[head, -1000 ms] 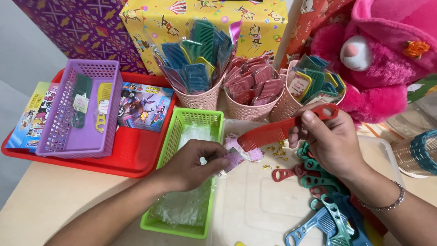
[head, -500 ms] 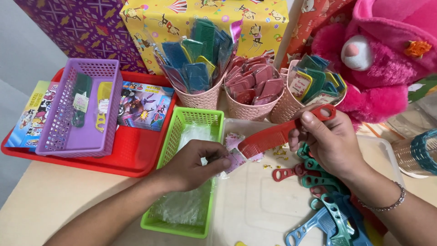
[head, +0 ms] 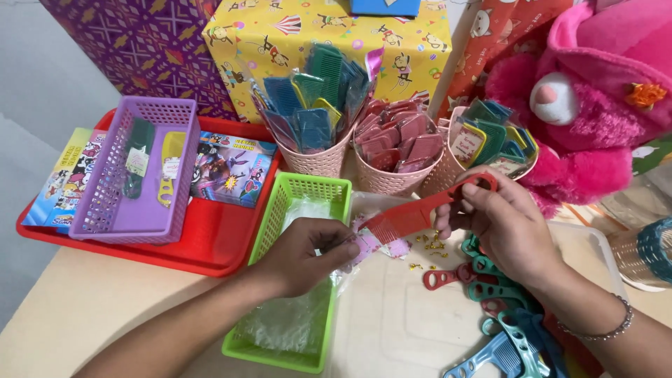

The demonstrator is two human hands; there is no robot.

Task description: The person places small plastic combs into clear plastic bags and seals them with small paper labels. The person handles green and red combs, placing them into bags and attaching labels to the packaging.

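A: What is held by the right hand (head: 509,225)?

B: A red comb (head: 420,212) is gripped at its ringed handle end, fingers closed around it. The comb is tilted, teeth end lower and pointing toward the left hand (head: 308,253).

A: And the left hand?

B: Its fingers are pinched narrow on a small pink patterned card with clear wrapping (head: 369,243), just under the comb's teeth. Whether card and comb touch cannot be told.

A: What is found beneath?

B: The left hand is hovering partly over a green basket (head: 290,204) in which clear plastic sleeves (head: 288,323) are lying. The comb is held above a pale tray (head: 392,329), between the basket and a heap of loose combs.

A: The heap is described how?

B: Red, teal and blue combs (head: 498,308) are piled under the right wrist, partly hidden by it. Small yellow bits (head: 428,243) are scattered on the tray near the comb.

A: What is noted behind?

B: Three pink woven cups are lined up: one with bagged blue and green combs (head: 312,112), one with bagged pink combs (head: 396,137), one with mixed carded combs (head: 494,137), its front covered by the right hand. A pink plush toy (head: 588,112) is seen to the right, wrapped boxes (head: 294,35) behind.

A: And to the left?

B: A red tray (head: 217,238) is carrying a purple basket (head: 140,175) with two combs inside, and picture booklets (head: 231,168) beside it.
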